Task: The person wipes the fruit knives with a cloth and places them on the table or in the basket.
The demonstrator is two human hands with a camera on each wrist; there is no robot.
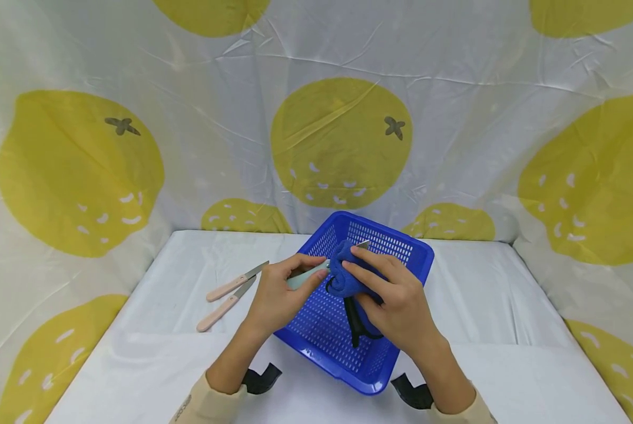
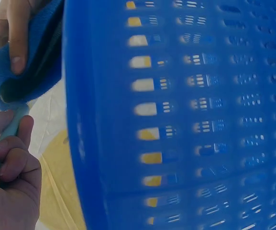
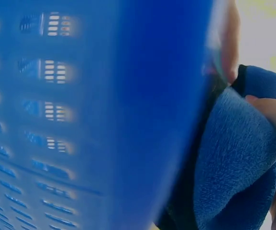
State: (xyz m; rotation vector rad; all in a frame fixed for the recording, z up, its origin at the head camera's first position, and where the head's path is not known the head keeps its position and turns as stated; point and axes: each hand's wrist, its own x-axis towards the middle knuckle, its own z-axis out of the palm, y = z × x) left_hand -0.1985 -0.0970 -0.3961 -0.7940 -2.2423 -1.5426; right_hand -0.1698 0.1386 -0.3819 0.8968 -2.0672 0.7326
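Head view: above the slotted plastic basket (image 1: 385, 229), the left hand (image 1: 279, 291) pinches a smooth mint-handled knife (image 1: 307, 277), its tip poking from a blue cloth (image 1: 340, 281) gripped by the right hand (image 1: 395, 288). Two pink-handled knives (image 1: 227, 288) lie left of the basket; the white fabric-covered surface (image 1: 480, 294) spreads to its right. Left wrist: curled fingers hold the handle near the basket's rounded rim. Right wrist: fingers hold fuzzy folds beside the basket wall.

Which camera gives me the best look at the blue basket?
The head view: it takes in the basket from end to end, though the left hand, right hand and cloth cover parts. Each wrist view shows only a stretch of its holed side, close up.
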